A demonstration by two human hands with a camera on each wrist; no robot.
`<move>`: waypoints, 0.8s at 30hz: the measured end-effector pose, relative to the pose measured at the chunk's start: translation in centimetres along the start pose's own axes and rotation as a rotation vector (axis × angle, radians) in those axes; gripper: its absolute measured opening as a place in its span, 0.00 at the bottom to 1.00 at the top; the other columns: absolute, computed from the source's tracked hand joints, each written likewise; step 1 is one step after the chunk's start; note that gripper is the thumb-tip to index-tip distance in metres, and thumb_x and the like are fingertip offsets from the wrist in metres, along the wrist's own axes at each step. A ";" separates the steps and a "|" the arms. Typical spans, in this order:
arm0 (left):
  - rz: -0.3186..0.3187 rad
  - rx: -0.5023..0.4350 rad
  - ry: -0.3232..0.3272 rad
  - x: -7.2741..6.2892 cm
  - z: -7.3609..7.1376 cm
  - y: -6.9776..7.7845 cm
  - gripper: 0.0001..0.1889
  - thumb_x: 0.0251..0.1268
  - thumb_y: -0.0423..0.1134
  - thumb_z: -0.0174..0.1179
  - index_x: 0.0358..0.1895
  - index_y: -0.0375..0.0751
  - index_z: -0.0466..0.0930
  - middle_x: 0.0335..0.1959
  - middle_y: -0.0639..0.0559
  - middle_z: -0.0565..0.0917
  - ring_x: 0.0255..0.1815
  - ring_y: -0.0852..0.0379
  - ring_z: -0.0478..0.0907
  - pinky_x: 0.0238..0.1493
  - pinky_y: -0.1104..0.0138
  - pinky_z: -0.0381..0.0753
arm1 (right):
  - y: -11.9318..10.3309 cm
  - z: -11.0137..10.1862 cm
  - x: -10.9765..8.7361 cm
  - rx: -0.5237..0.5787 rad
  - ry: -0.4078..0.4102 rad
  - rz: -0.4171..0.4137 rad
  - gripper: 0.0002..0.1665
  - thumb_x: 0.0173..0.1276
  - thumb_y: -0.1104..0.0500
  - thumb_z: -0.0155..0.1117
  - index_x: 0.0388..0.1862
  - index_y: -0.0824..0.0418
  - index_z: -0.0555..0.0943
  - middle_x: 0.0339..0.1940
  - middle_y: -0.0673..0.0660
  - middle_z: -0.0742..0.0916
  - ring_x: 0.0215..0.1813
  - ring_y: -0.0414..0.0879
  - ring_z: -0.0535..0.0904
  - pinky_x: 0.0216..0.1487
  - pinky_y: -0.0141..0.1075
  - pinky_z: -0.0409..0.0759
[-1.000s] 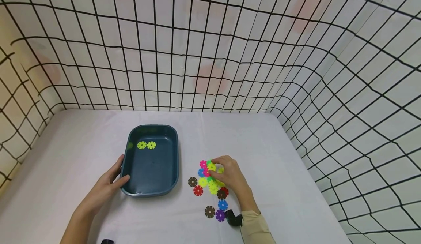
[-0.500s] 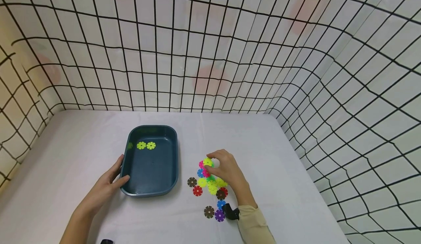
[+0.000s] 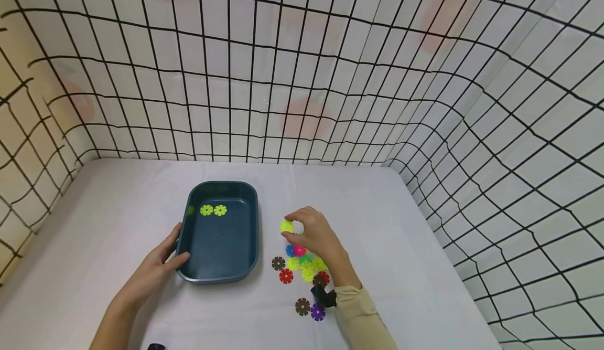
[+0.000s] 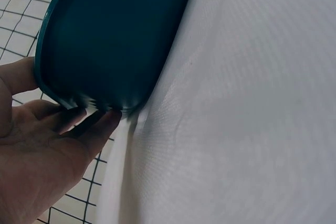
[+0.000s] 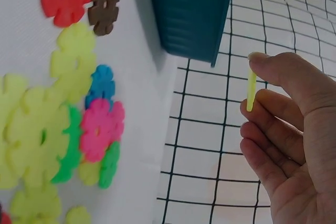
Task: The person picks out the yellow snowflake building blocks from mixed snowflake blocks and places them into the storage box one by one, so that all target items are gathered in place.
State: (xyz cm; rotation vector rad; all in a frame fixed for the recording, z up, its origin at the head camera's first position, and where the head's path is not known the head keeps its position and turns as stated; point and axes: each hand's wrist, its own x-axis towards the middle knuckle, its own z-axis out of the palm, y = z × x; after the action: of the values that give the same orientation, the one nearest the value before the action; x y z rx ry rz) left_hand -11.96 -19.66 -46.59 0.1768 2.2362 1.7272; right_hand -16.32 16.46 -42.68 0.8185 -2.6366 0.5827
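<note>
A yellow notched plastic disc [image 3: 287, 226] is pinched between thumb and index finger of my right hand [image 3: 318, 234]. In the right wrist view the yellow disc [image 5: 252, 90] is seen edge-on, lifted off the table. My left hand [image 3: 153, 268] grips the near left side of a dark blue-green tray [image 3: 219, 253], thumb at the rim and fingers against the outer wall. Inside the tray lie two yellow discs [image 3: 206, 210], side by side toward the far end. Beneath and near my right hand is a loose pile of overlapping discs [image 3: 306, 268] in several colours.
Nearer me lie a brown disc [image 3: 302, 306] and a purple disc [image 3: 317, 312], with a black object [image 3: 323, 296] by the right sleeve. Another black object [image 3: 156, 346] shows at the bottom edge. Black wire mesh [image 3: 302, 98] stands behind the white-covered table [image 3: 401, 266].
My right hand has lifted the yellow disc from the pile and moved left toward the tray. The left hand stays on the tray.
</note>
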 end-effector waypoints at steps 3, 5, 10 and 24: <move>0.002 0.003 0.003 0.0 -0.1 0.0 0.45 0.71 0.42 0.56 0.79 0.44 0.33 0.81 0.43 0.35 0.80 0.34 0.30 0.72 0.33 0.38 | -0.5 0.0 0.7 -0.004 0.008 -0.020 0.20 0.51 0.55 0.79 0.42 0.62 0.87 0.39 0.53 0.90 0.45 0.45 0.83 0.48 0.33 0.85; 0.008 0.000 0.003 0.0 -0.1 0.0 0.45 0.71 0.42 0.56 0.79 0.43 0.33 0.81 0.42 0.35 0.79 0.34 0.30 0.72 0.33 0.38 | -0.9 0.0 1.3 -0.006 0.015 -0.039 0.20 0.51 0.55 0.79 0.42 0.62 0.87 0.39 0.53 0.90 0.45 0.44 0.83 0.48 0.32 0.84; 0.005 -0.005 0.004 0.1 0.1 -0.1 0.45 0.71 0.41 0.56 0.79 0.42 0.33 0.81 0.41 0.35 0.79 0.33 0.31 0.72 0.33 0.39 | -1.9 -0.1 3.0 0.007 0.009 -0.096 0.20 0.52 0.55 0.79 0.42 0.62 0.87 0.39 0.53 0.90 0.45 0.44 0.83 0.49 0.33 0.84; 0.002 -0.008 0.004 0.2 0.0 -0.3 0.44 0.71 0.41 0.56 0.79 0.43 0.34 0.80 0.39 0.37 0.79 0.30 0.33 0.71 0.31 0.39 | -4.3 0.3 6.1 0.037 -0.039 -0.157 0.20 0.54 0.54 0.78 0.44 0.61 0.87 0.42 0.53 0.90 0.48 0.45 0.83 0.51 0.33 0.84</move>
State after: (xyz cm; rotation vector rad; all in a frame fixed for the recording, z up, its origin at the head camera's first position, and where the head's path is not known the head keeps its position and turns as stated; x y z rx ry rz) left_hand -12.09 -19.66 -46.94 0.1741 2.2324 1.7380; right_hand -18.58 10.29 -39.23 1.0467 -2.5731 0.5807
